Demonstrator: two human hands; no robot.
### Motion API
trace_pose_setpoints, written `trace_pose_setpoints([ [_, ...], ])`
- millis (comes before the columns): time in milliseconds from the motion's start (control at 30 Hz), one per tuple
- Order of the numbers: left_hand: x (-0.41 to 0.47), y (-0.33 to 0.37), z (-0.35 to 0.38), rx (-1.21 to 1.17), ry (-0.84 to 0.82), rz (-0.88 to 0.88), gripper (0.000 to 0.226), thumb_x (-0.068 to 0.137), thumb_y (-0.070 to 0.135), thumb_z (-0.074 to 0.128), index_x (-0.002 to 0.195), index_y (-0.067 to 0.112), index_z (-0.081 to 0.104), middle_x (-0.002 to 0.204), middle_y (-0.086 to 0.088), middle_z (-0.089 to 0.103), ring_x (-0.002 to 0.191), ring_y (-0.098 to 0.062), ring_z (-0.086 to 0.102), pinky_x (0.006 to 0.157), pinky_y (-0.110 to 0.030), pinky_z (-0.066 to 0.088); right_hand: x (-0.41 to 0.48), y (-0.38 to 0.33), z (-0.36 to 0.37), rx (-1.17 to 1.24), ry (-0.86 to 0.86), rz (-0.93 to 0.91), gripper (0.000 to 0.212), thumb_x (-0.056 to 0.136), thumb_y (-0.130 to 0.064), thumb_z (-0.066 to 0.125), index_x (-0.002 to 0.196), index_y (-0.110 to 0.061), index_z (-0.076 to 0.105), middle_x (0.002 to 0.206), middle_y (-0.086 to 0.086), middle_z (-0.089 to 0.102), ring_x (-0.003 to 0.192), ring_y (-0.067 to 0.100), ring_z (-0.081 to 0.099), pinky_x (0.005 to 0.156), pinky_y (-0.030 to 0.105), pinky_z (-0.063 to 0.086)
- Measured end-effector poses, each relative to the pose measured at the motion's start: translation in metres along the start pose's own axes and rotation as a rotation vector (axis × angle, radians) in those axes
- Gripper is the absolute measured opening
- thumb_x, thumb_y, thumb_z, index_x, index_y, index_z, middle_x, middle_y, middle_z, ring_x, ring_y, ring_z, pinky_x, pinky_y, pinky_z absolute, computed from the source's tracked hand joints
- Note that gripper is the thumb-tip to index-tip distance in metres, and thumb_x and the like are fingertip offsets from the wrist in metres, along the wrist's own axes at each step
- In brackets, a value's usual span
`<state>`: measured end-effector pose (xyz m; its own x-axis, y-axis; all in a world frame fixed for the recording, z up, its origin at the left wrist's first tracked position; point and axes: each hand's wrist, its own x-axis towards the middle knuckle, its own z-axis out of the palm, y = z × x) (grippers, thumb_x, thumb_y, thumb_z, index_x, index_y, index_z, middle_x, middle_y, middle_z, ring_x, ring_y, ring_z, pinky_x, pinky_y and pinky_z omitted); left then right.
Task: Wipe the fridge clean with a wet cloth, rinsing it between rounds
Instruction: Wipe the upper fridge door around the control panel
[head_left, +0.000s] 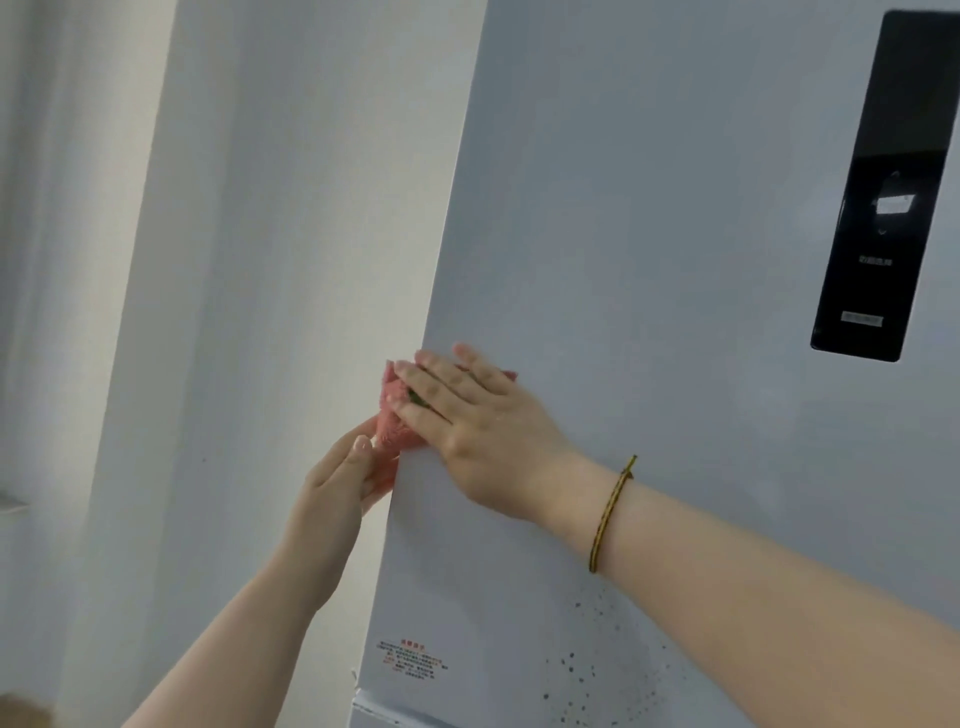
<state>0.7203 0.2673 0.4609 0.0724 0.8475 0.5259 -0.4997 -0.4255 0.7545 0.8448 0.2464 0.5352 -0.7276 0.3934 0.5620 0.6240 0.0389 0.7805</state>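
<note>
The fridge door (649, 249) lies flat and bare above and to the right of the right hand (483, 431), as far as the black control panel (878, 208). At the door's left edge, the cloth (397, 421) and the left hand (332, 488) block the passage.

Fridge door (649, 249) with a cloth (397, 418) at its left edge.
The pink cloth is pressed against it; a black panel (878, 208) sits upper right, a red-printed label (413, 661) lower left.
</note>
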Motion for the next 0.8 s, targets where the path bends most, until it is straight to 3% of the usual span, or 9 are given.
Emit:
trace_pose_setpoints([
  [67, -0.001, -0.002, 0.0, -0.014, 0.034, -0.022, 0.032, 0.099, 0.015, 0.025, 0.116, 0.018, 0.051, 0.096, -0.004, 0.066, 0.091, -0.014, 0.062, 0.09, -0.029, 0.042, 0.002, 0.016, -0.001, -0.024, 0.06, 0.032, 0.05, 0.075, -0.013, 0.031, 0.109, -0.007, 0.068, 0.117, 0.013, 0.065, 0.108, 0.028, 0.062, 0.103, 0.039, 0.022],
  [233, -0.003, -0.002, 0.002, -0.017, 0.055, -0.034, 0.027, 0.099, 0.016, 0.025, 0.112, 0.019, 0.049, 0.097, -0.004, 0.064, 0.092, -0.013, 0.06, 0.088, -0.028, 0.041, 0.003, 0.033, -0.006, -0.098, 0.197, 0.369, 0.049, 0.076, -0.011, 0.035, 0.116, -0.001, 0.062, 0.124, 0.018, 0.059, 0.114, 0.034, 0.057, 0.105, 0.041, 0.018],
  [300, -0.005, -0.002, 0.002, -0.022, 0.053, -0.03, 0.027, 0.099, 0.017, 0.026, 0.112, 0.019, 0.049, 0.097, -0.003, 0.064, 0.092, -0.013, 0.06, 0.087, -0.027, 0.042, -0.015, 0.006, 0.003, -0.045, 0.155, 0.287, 0.053, 0.074, -0.01, 0.031, 0.117, 0.0, 0.061, 0.124, 0.018, 0.059, 0.114, 0.034, 0.057, 0.108, 0.04, 0.014],
  [433, -0.006, -0.002, 0.001, -0.027, 0.044, -0.035, 0.028, 0.099, 0.017, 0.026, 0.115, 0.019, 0.049, 0.097, 0.0, 0.064, 0.093, -0.009, 0.059, 0.084, -0.023, 0.044, -0.048, -0.029, 0.011, 0.015, 0.036, 0.015, 0.06, 0.093, -0.007, 0.008, 0.116, -0.007, 0.063, 0.124, 0.011, 0.061, 0.116, 0.028, 0.056, 0.11, 0.038, 0.008],
  [467, -0.006, -0.002, 0.002, -0.018, 0.044, -0.033, 0.028, 0.099, 0.017, 0.027, 0.115, 0.02, 0.049, 0.097, 0.0, 0.064, 0.092, -0.009, 0.059, 0.084, -0.023, 0.045, -0.047, -0.022, 0.008, 0.012, 0.048, 0.0, 0.056, 0.091, -0.006, 0.013, 0.114, -0.007, 0.064, 0.122, 0.011, 0.062, 0.114, 0.028, 0.058, 0.109, 0.038, 0.009],
  [567, -0.009, -0.002, 0.002, 0.014, 0.051, -0.027, 0.026, 0.099, 0.018, 0.027, 0.109, 0.023, 0.05, 0.099, -0.001, 0.064, 0.094, -0.01, 0.06, 0.086, -0.025, 0.043, -0.025, 0.02, -0.002, -0.074, 0.163, 0.171, 0.049, 0.075, -0.01, 0.033, 0.11, -0.005, 0.066, 0.117, 0.014, 0.064, 0.108, 0.032, 0.061, 0.105, 0.042, 0.018],
  [667, -0.01, -0.004, 0.003, 0.032, 0.063, -0.025, 0.027, 0.099, 0.018, 0.027, 0.107, 0.024, 0.051, 0.101, -0.001, 0.063, 0.096, -0.011, 0.059, 0.091, -0.029, 0.039, -0.01, 0.047, -0.011, -0.112, 0.217, 0.441, 0.047, 0.076, -0.01, 0.038, 0.115, 0.0, 0.061, 0.122, 0.02, 0.059, 0.111, 0.037, 0.058, 0.102, 0.043, 0.019],
  [733, -0.011, -0.004, 0.005, 0.056, 0.066, -0.019, 0.028, 0.099, 0.018, 0.027, 0.103, 0.027, 0.053, 0.099, 0.0, 0.063, 0.095, -0.011, 0.059, 0.09, -0.028, 0.04, -0.015, 0.03, -0.003, -0.116, 0.219, 0.397, 0.049, 0.075, -0.011, 0.037, 0.117, 0.001, 0.061, 0.123, 0.02, 0.058, 0.112, 0.038, 0.057, 0.105, 0.043, 0.017],
  [800, -0.013, -0.002, 0.006, 0.069, 0.063, -0.015, 0.027, 0.099, 0.018, 0.027, 0.101, 0.028, 0.053, 0.097, 0.001, 0.063, 0.092, -0.01, 0.059, 0.087, -0.025, 0.042, -0.034, -0.003, 0.009, -0.073, 0.156, 0.178, 0.048, 0.078, -0.011, 0.033, 0.115, -0.001, 0.063, 0.122, 0.017, 0.06, 0.112, 0.035, 0.058, 0.109, 0.041, 0.011],
])
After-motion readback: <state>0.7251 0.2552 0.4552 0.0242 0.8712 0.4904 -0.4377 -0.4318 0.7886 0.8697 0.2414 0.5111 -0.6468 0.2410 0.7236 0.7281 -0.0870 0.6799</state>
